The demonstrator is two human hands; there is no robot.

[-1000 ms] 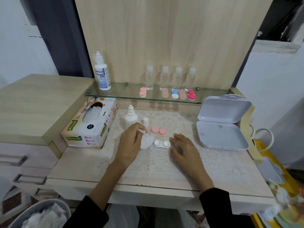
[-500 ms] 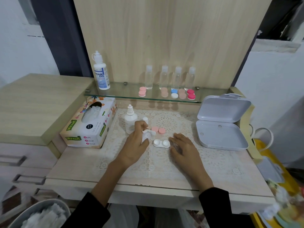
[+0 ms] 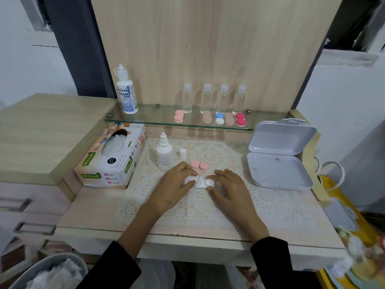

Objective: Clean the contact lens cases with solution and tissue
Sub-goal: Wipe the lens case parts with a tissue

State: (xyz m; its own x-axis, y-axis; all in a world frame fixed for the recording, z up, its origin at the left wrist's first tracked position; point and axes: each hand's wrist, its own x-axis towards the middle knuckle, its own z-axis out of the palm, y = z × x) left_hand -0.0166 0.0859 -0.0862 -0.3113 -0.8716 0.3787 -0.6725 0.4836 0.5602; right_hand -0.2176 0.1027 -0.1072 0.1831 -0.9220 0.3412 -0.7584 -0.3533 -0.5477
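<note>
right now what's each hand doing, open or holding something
left hand: closed, pinching a tissue against the white lens case.
right hand: open, fingers straight at the case's right end.

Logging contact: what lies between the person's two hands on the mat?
In the head view, the white lens case lies between the left hand and right hand; the left hand presses a tissue wad onto it.

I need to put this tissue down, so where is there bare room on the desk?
Free: the lace mat between the right hand and the grey box, the mat's near strip, and the wooden top left of the tissue box. Crowded: around the lens case, pink caps and small bottle.
</note>
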